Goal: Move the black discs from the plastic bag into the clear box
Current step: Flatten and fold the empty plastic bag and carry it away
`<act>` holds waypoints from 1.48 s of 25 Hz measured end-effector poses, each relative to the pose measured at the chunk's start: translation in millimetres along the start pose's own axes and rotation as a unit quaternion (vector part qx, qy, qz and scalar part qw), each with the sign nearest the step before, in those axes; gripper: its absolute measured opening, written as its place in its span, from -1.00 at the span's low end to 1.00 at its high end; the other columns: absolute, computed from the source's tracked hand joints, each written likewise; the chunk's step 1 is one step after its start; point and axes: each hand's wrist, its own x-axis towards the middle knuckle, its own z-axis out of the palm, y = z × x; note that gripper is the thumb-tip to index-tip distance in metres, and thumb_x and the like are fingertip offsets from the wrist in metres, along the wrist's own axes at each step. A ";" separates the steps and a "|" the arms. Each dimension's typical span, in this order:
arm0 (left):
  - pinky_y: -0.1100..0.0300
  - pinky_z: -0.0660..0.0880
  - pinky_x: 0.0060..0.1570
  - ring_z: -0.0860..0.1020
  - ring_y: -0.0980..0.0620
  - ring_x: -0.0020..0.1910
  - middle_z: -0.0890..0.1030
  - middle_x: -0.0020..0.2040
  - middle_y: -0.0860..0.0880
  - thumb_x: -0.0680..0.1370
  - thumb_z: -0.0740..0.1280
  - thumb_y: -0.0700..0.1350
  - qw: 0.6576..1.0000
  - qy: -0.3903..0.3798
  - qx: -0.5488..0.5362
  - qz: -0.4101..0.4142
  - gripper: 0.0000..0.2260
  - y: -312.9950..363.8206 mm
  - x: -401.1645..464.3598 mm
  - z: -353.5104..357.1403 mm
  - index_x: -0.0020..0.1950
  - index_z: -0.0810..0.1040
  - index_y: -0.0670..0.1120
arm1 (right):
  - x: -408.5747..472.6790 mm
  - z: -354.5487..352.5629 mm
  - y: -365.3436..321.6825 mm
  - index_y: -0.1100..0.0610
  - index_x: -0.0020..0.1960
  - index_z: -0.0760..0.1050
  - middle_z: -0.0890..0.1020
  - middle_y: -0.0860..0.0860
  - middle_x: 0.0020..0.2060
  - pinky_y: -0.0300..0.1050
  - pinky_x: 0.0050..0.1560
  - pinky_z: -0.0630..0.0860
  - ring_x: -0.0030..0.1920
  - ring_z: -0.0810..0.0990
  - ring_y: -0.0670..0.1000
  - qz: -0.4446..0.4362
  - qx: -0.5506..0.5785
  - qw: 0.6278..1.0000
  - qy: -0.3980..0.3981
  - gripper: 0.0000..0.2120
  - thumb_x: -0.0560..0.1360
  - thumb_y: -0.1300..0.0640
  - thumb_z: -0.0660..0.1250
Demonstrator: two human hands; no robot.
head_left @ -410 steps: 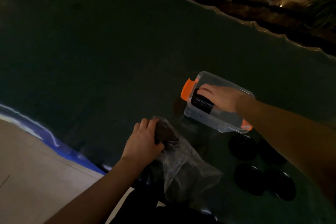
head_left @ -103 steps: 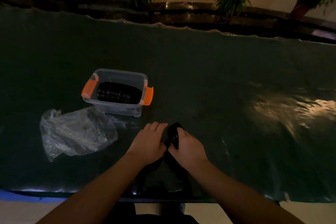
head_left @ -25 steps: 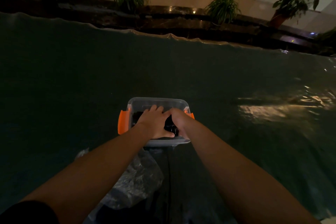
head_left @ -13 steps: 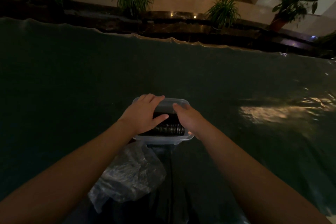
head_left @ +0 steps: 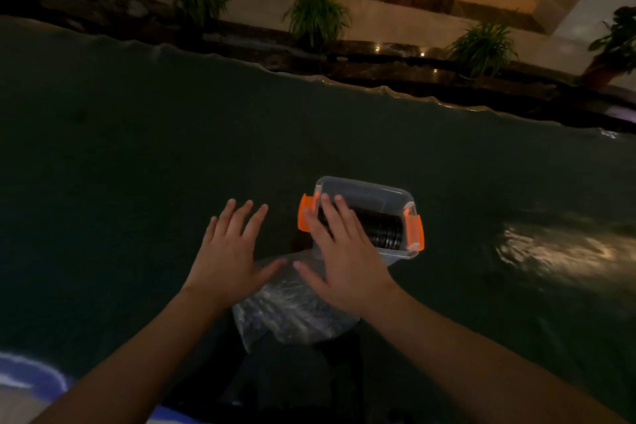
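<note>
Plastic bag (head_left: pixel 292 313): crumpled, clear and shiny, lying near the front edge of the dark table (head_left: pixel 137 148), under and between the two wrists.
Left hand (head_left: pixel 229 251): fingers spread and straight, palm down, holding nothing, left of the box and apart from it.
Right hand (head_left: pixel 339 255): flat and spread too, gripping nothing; its fingertips lie over the box's left end.
Clear box (head_left: pixel 370 194): rectangular, see-through plastic, rounded corners, an orange latch at each end, just beyond the bag.
Black discs (head_left: pixel 383 229): thin, stacked on edge in a ribbed row inside the box, right of the right hand's fingers.
Table covering: dark, smooth, glossy, wavy along the far edge.
</note>
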 end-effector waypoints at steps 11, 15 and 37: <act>-0.07 -0.24 0.53 -0.10 -0.09 0.63 0.06 0.65 -0.10 0.55 0.06 0.33 0.987 -0.158 0.012 0.031 -0.22 -21.5 -38.1 114.0 0.65 0.01 -0.07 | -0.3 148.0 -17.3 0.01 0.64 -0.19 -0.11 0.09 0.65 0.14 0.60 -0.15 0.62 -0.23 0.09 0.017 0.018 0.974 -0.223 -0.31 0.62 -0.28 -0.19; -0.25 -0.23 0.53 -0.11 -0.08 0.63 0.07 0.66 -0.07 0.39 -0.09 0.62 0.986 -0.164 0.042 0.013 0.01 -30.1 -22.5 124.3 0.64 0.00 -0.02 | -8.2 166.4 5.8 -0.01 0.64 -0.22 -0.19 0.05 0.64 0.10 0.55 -0.28 0.61 -0.25 0.08 0.061 -0.002 0.972 -0.227 -0.25 0.58 -0.37 -0.21; 0.29 0.43 -0.35 0.60 0.17 -0.23 0.60 -0.15 0.09 0.59 0.36 0.03 0.846 0.070 -0.398 -0.349 -0.85 21.4 -36.0 110.7 0.02 0.39 0.10 | -81.0 115.7 48.4 0.06 -0.03 0.27 0.51 0.00 -0.36 0.01 -0.35 0.42 -0.36 0.53 0.13 0.392 0.280 0.873 0.078 -0.89 0.66 0.14 0.18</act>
